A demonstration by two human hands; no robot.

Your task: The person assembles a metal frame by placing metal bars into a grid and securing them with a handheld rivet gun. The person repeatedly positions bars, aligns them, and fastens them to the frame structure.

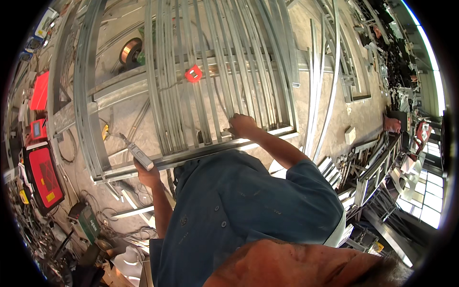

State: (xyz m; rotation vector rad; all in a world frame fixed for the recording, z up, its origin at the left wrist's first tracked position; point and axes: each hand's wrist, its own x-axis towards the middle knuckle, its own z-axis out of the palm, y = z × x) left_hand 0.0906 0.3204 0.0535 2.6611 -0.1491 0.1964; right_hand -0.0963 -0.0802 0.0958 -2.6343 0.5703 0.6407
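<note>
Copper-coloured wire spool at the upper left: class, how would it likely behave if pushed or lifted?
The wire spool would probably roll if pushed, since its outline is round. It may feel heavy for its size, as it looks thickly wound with coppery metal.

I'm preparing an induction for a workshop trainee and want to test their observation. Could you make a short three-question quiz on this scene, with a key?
1. Multiple choice: what does the left hand hold?
a) a coil of cable
b) a grey handheld device
c) a hammer

2. True or false: the small red object rests on the long metal bars.

3. Short answer: at which end of those bars is the right hand, the one near the person's body or the far one?

Key: 1. b; 2. true; 3. the near end.
</note>
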